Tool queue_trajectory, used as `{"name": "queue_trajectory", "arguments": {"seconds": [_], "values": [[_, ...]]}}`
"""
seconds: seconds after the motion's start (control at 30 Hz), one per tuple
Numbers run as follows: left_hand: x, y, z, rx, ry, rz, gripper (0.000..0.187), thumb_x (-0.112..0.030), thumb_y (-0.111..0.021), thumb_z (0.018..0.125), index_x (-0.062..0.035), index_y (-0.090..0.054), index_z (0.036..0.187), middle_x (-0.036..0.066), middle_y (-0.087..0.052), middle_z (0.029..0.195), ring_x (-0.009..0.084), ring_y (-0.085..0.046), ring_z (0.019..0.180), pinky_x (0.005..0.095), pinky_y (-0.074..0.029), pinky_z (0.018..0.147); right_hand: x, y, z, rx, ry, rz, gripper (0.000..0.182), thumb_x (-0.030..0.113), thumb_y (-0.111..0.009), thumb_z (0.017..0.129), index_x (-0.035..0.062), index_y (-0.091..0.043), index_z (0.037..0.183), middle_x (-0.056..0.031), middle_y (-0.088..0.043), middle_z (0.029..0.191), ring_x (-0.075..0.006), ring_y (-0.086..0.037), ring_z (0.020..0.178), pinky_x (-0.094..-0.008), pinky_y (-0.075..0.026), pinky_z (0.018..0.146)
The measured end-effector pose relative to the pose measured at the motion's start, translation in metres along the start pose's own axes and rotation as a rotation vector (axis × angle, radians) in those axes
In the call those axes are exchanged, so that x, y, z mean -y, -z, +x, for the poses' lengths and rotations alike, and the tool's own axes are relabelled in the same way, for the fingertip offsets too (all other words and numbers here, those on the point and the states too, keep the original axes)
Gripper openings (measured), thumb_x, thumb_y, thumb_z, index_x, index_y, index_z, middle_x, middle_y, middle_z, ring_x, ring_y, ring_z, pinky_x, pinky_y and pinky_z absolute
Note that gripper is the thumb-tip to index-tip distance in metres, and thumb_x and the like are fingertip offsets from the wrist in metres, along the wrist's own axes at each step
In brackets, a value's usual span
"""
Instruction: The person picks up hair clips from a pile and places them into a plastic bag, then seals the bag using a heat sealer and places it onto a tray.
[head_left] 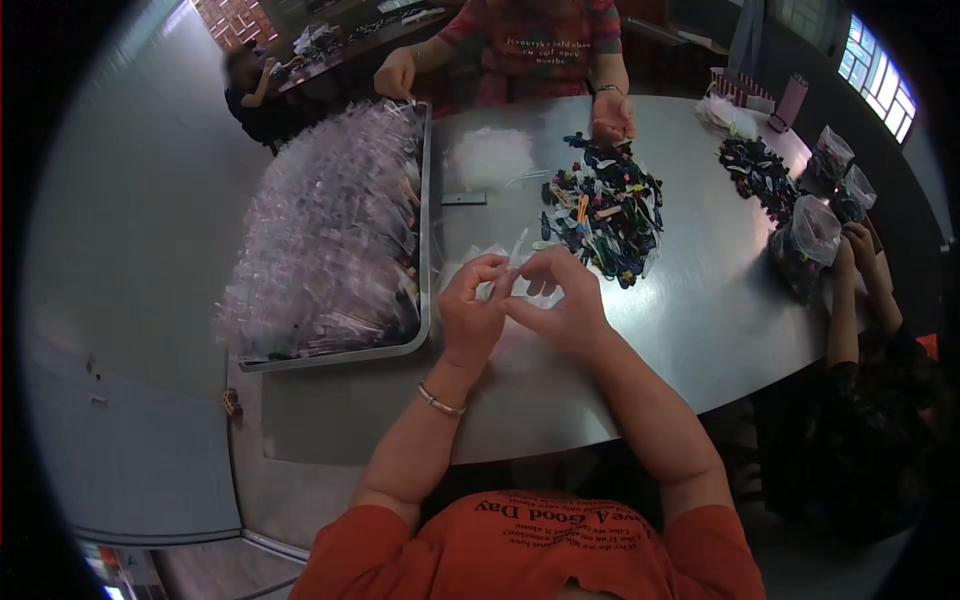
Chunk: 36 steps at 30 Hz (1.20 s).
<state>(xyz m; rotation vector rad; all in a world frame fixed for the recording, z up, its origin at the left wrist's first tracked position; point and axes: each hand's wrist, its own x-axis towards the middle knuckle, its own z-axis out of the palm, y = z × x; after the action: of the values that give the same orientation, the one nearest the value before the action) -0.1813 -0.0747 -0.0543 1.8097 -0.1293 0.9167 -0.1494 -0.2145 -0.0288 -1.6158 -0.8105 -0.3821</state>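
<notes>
One small translucent packet (506,283); at fingertips of hands (472,308); blurred

Gleams like smooth metal across the tabletop (690,335), mid-frame; glints like clear plastic over the packets (330,220), left; looks like matt cloth on the shirt (500,565), bottom.

Workshop: people around a metal table (700,310) sorting small pieces (605,212).
</notes>
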Motion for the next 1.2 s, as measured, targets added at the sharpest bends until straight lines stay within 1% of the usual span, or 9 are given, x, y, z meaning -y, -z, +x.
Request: {"name": "queue_trajectory", "arguments": {"seconds": [0.17, 0.3, 0.47, 0.53, 0.73, 0.8, 0.93, 1.0, 1.2], "values": [[-0.005, 0.003, 0.004, 0.063, -0.124, 0.225, 0.011, -0.005, -0.071, 0.074, -0.0037, -0.061, 0.079, 0.011, -0.065, 0.095, 0.0268, -0.063, 0.089, 0.0341, -0.050, 0.078, -0.002, -0.001, -0.001, -0.046, -0.113, -0.013, 0.028, 0.016, -0.079, 0.068, 0.0044, -0.057, 0.081, -0.0042, -0.057, 0.075, -0.0138, -0.058, 0.063, -0.0256, -0.048, 0.057], [-0.005, 0.001, 0.002, 0.123, -0.191, 0.377, 0.015, -0.004, -0.070, 0.071, -0.0047, -0.060, 0.083, 0.010, -0.065, 0.099, 0.0286, -0.062, 0.094, 0.0358, -0.049, 0.081, -0.010, 0.000, -0.002, 0.010, -0.211, 0.053, 0.019, 0.006, -0.072, 0.073, 0.0007, -0.059, 0.086, -0.0056, -0.061, 0.082, -0.0101, -0.059, 0.070, -0.0230, -0.048, 0.062], [-0.005, 0.000, 0.001, 0.115, -0.161, 0.337, 0.023, -0.005, -0.071, 0.071, -0.0038, -0.059, 0.091, 0.012, -0.064, 0.104, 0.0290, -0.062, 0.096, 0.0351, -0.049, 0.082, -0.016, 0.001, -0.002, 0.041, -0.166, 0.094, 0.009, 0.004, -0.066, 0.080, -0.0001, -0.062, 0.087, -0.0058, -0.064, 0.086, -0.0099, -0.062, 0.074, -0.0233, -0.049, 0.065], [-0.006, -0.001, 0.001, 0.114, -0.181, 0.337, 0.025, -0.005, -0.071, 0.072, -0.0034, -0.058, 0.094, 0.014, -0.064, 0.106, 0.0290, -0.063, 0.096, 0.0344, -0.049, 0.081, -0.013, 0.002, -0.002, 0.024, -0.321, 0.192, 0.009, 0.006, -0.063, 0.083, -0.0003, -0.062, 0.090, -0.0058, -0.066, 0.088, -0.0098, -0.062, 0.078, -0.0236, -0.050, 0.066], [-0.012, -0.001, 0.001, 0.173, -0.113, 0.195, 0.039, -0.010, -0.071, 0.076, 0.0003, -0.054, 0.109, 0.017, -0.056, 0.120, 0.0276, -0.054, 0.112, 0.0354, -0.041, 0.095, -0.015, 0.004, 0.003, -0.137, -0.492, 0.429, 0.008, 0.006, -0.063, 0.085, -0.0005, -0.062, 0.090, -0.0039, -0.066, 0.081, -0.0083, -0.061, 0.073, -0.0226, -0.050, 0.067], [-0.007, -0.001, 0.001, 0.161, -0.104, 0.171, 0.043, -0.015, -0.073, 0.073, 0.0010, -0.054, 0.108, 0.021, -0.056, 0.117, 0.0348, -0.055, 0.109, 0.0378, -0.043, 0.093, -0.009, 0.006, 0.006, -0.144, -0.502, 0.490, 0.008, 0.005, -0.063, 0.085, -0.0007, -0.062, 0.090, -0.0038, -0.065, 0.081, -0.0080, -0.061, 0.074, -0.0223, -0.050, 0.068], [-0.005, -0.002, 0.000, 0.167, -0.099, 0.150, 0.043, -0.014, -0.073, 0.074, 0.0011, -0.054, 0.108, 0.020, -0.058, 0.114, 0.0341, -0.057, 0.106, 0.0374, -0.045, 0.091, -0.012, 0.005, 0.006, -0.120, -0.488, 0.566, 0.006, 0.002, -0.064, 0.084, -0.0006, -0.061, 0.089, -0.0030, -0.065, 0.080, -0.0073, -0.061, 0.075, -0.0218, -0.051, 0.069], [-0.009, -0.003, -0.002, 0.179, -0.065, 0.181, 0.038, -0.011, -0.067, 0.079, 0.0013, -0.054, 0.113, 0.016, -0.059, 0.116, 0.0264, -0.056, 0.109, 0.0349, -0.042, 0.095, -0.015, 0.005, 0.004, -0.106, -0.493, 0.584, 0.007, 0.002, -0.064, 0.083, -0.0002, -0.061, 0.089, -0.0029, -0.065, 0.081, -0.0074, -0.061, 0.076, -0.0218, -0.051, 0.070], [-0.010, -0.003, -0.003, 0.105, 0.022, 0.155, 0.039, -0.011, -0.066, 0.081, 0.0018, -0.052, 0.115, 0.014, -0.060, 0.111, 0.0241, -0.058, 0.104, 0.0338, -0.044, 0.092, -0.017, 0.005, 0.003, -0.109, -0.451, 0.526, 0.011, 0.000, -0.067, 0.080, 0.0016, -0.060, 0.089, -0.0013, -0.065, 0.083, -0.0070, -0.061, 0.078, -0.0211, -0.051, 0.071]]}}
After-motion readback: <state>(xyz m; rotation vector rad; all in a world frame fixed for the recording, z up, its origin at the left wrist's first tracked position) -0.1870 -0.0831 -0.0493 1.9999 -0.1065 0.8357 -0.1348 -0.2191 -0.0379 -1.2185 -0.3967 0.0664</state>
